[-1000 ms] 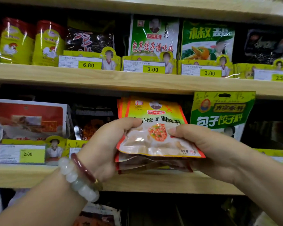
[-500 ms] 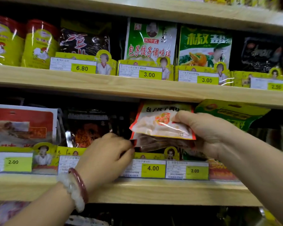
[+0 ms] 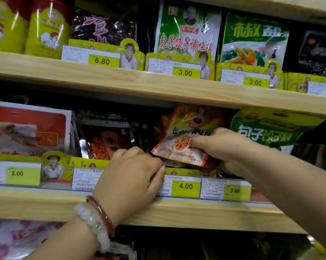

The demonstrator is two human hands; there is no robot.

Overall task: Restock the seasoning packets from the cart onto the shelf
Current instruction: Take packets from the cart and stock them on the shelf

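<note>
— Wooden shelves [image 3: 158, 87] of a shop aisle, price tags along each lip. Where do the packets [image 3: 179, 147] stand?

— Head view: a thin stack is half in the lower shelf's bay above the 4.00 tag [image 3: 185, 186], tilted, not yet upright. Right hand [image 3: 228, 147] pinches its glossy, crinkled plastic; left hand [image 3: 132, 171], fingers curled, nips the bottom corner.

— And what's left?

— Likely seating this flat, floppy stack; the cart is out of sight, so the remainder can't be judged.
</note>
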